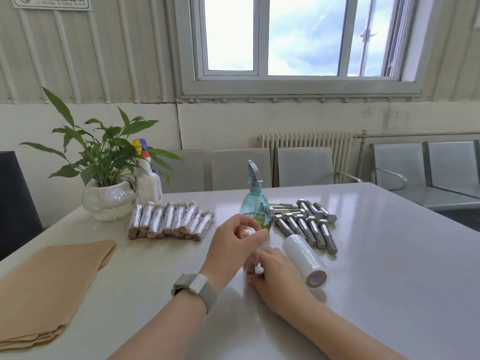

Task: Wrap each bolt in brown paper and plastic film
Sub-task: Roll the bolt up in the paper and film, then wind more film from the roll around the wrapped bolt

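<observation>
Left hand, raised over the white counter, curls its fingers round a small film-wrapped item; right hand pinches clear film beside the white plastic-film roll. Bare steel hex bolts lie behind the roll, wrapped bolts in a row further left. Brown paper sheets are stacked at the near left.

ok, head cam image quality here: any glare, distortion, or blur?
Head view: daylight from the window blows out the left pane; the glossy table mirrors it as broad glare. Wide-angle bending bows the wall panels and table edges. The left hand and right hand look slightly soft; the film roll is near-white with little surface detail; bare bolts stay sharp.
</observation>
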The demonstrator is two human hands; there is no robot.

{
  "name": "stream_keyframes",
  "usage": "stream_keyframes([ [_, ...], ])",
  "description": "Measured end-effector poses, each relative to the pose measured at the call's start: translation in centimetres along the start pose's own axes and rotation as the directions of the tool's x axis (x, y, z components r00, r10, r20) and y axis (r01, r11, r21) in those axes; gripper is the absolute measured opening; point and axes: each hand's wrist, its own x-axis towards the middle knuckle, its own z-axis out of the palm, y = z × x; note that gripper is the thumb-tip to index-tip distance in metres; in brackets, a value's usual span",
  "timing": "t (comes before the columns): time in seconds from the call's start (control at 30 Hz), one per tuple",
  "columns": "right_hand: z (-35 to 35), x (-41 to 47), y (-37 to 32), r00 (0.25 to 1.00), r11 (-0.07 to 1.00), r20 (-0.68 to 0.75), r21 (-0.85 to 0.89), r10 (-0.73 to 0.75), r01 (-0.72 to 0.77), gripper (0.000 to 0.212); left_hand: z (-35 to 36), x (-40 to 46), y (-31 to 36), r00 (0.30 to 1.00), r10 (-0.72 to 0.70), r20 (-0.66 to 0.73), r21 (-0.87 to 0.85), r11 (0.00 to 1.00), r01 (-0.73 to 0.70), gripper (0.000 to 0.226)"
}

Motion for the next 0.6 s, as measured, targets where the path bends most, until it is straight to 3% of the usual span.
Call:
stream_keyframes([
  [0.23, -0.2, 0.0, 0.2, 0.997, 0.995, -0.037, 0.073, 0.070, -0.067, 0.024, 4.5, 0.5, -1.6, 0.985, -0.094, -0.146, -0.041, 0.995, 0.089, 0.028],
  [0.37, -0.7, 0.1, -0.1, 0.994, 0.994, 0.010, 0.035, 0.105, -0.105, 0.019, 4.7, 0.7, -2.2, 0.989, -0.130, -0.064, -0.096, 0.988, 0.123, 0.035],
  [0.47, -2.2, 0.1, -0.7, 0.979, 0.992, 0.158, -0.030, 0.128, -0.125, 0.011, 4.7, 0.6, -2.1, 0.985, -0.163, -0.046, -0.184, 0.971, 0.152, 0.043],
  [0.53, -4.5, 0.4, -0.6, 0.942, 0.989, 0.303, -0.070, 0.146, -0.131, 0.011, 4.6, 0.5, -2.0, 0.981, -0.194, -0.027, -0.233, 0.955, 0.182, 0.036],
  [0.6, -7.7, 1.0, 0.1, 0.924, 0.974, 0.320, 0.010, 0.211, -0.226, 0.017, 4.6, 0.4, -1.8, 0.966, -0.257, 0.004, -0.243, 0.937, 0.250, 0.025],
])
